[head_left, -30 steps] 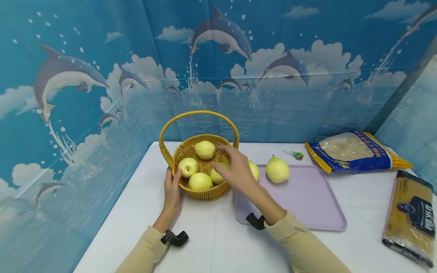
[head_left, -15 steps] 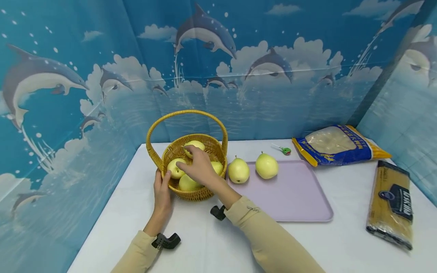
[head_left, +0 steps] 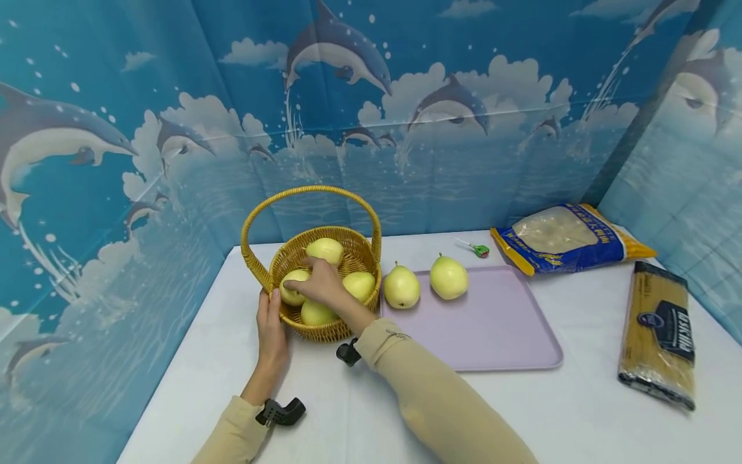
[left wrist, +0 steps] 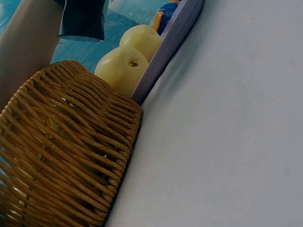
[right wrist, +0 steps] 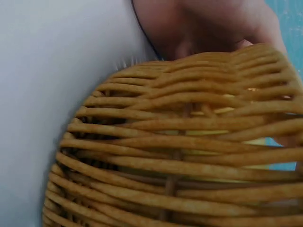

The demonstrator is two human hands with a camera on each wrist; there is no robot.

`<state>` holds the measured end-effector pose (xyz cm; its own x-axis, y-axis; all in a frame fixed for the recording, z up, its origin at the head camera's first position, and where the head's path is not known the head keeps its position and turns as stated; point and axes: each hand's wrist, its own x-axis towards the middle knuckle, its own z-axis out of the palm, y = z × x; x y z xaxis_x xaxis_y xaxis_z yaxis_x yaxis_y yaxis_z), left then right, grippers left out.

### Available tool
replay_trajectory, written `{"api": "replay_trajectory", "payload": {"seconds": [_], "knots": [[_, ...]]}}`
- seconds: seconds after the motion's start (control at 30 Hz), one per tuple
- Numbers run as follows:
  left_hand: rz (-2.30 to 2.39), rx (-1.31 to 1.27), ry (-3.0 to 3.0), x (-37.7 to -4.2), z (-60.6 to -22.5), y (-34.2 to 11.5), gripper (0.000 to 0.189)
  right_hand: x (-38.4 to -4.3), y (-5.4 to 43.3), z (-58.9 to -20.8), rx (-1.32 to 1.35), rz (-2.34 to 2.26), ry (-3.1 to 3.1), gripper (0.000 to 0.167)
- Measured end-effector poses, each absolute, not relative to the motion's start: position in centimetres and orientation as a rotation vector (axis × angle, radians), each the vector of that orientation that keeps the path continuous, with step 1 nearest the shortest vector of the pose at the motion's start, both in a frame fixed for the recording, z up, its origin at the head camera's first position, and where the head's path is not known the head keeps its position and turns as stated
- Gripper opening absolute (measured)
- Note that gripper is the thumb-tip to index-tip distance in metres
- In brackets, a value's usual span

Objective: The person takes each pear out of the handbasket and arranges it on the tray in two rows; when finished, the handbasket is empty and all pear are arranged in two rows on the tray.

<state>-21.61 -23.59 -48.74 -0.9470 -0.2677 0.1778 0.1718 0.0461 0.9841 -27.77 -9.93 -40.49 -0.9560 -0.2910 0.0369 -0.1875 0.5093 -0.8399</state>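
A wicker basket [head_left: 330,332] with a tall handle stands on the white table with several pale green pears inside. My left hand [head_left: 272,332] grips its left side, thumb near the rim; in the right wrist view, part of that hand [right wrist: 213,23] shows behind the weave. Inside the basket, my right hand [head_left: 324,283] has its thumb and fingers curved over the left pear [head_left: 292,298]; its fingertips are partly hidden. Near it lie a back pear [head_left: 324,250], a right pear [head_left: 359,285] and a front pear [head_left: 315,314], partly covered by the hand.
Right of the basket lies a lilac tray [head_left: 493,322] with two pears, one left [head_left: 401,288] and one right [head_left: 449,278]. Behind it is a lollipop [head_left: 480,251]. A blue-and-yellow bag [head_left: 570,238] and a pasta pack [head_left: 657,335] lie farther right. A dolphin-printed curtain [head_left: 348,161] hangs behind.
My right hand has moved left from the basket's right side and lowered onto the left pear. My left hand keeps holding the basket. The head view has turned a little right.
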Motion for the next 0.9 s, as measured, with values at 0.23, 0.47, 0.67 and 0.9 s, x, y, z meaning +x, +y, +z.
{"api": "replay_trajectory", "payload": {"seconds": [0.23,0.47,0.67,0.9], "knots": [[-1.962,0.108,-2.032,-21.4,-48.6,-23.6,0.057,-28.2,-10.3,-40.6,-0.457,-1.334,2.603,0.072],[-1.968,0.111,-2.022,-21.5,-48.7,-23.7,0.057,-28.8,-10.4,-41.0,-0.509,-1.304,2.586,0.070],[-1.977,0.102,-1.998,-21.6,-48.9,-23.8,0.056,-28.8,-10.3,-40.5,-0.537,-1.356,2.582,0.066],[-1.976,0.090,-2.000,-21.8,-49.0,-23.8,0.054,-28.2,-9.7,-38.9,-0.565,-1.415,2.627,0.068]]}}
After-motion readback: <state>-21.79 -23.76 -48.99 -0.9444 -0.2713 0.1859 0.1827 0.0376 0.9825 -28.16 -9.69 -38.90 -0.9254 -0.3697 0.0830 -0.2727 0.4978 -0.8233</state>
